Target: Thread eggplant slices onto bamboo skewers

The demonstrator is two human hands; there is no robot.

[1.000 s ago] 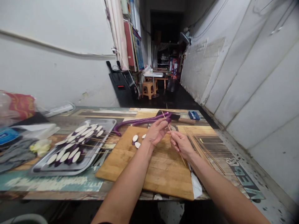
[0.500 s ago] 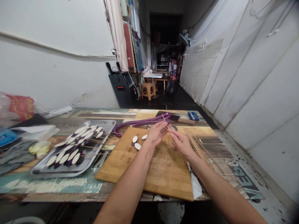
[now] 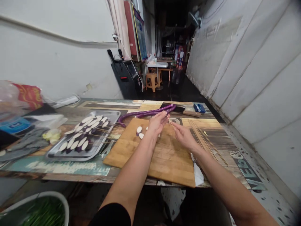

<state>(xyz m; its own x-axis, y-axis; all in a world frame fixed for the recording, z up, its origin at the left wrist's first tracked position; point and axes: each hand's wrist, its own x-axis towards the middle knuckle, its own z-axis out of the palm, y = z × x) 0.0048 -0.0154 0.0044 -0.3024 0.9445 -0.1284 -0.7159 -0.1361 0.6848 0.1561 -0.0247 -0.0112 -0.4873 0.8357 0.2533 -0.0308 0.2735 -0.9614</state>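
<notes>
My right hand (image 3: 184,135) is closed on a thin wooden skewer (image 3: 171,121), which slants up and left to the fingertips of my left hand (image 3: 157,123). The left fingers are pinched together, and their own backs hide what is in them. Both hands are above the far part of a wooden cutting board (image 3: 171,166). Beside the left wrist lie a few cut eggplant pieces (image 3: 139,129) with white faces and purple skin. Long whole eggplants (image 3: 143,113) lie just behind the board.
To the left, a metal tray (image 3: 70,158) bears skewered eggplant slices (image 3: 90,124). Loose skewers (image 3: 204,138) lie right of the board. A cleaver (image 3: 191,113) and a blue box (image 3: 199,108) are at the back. A tub of greens (image 3: 44,210) stands below the table's front edge.
The view has tilted down, bringing the tub of greens into sight. The skewer's end, which stuck out beyond my left fingers, now stops at them.
</notes>
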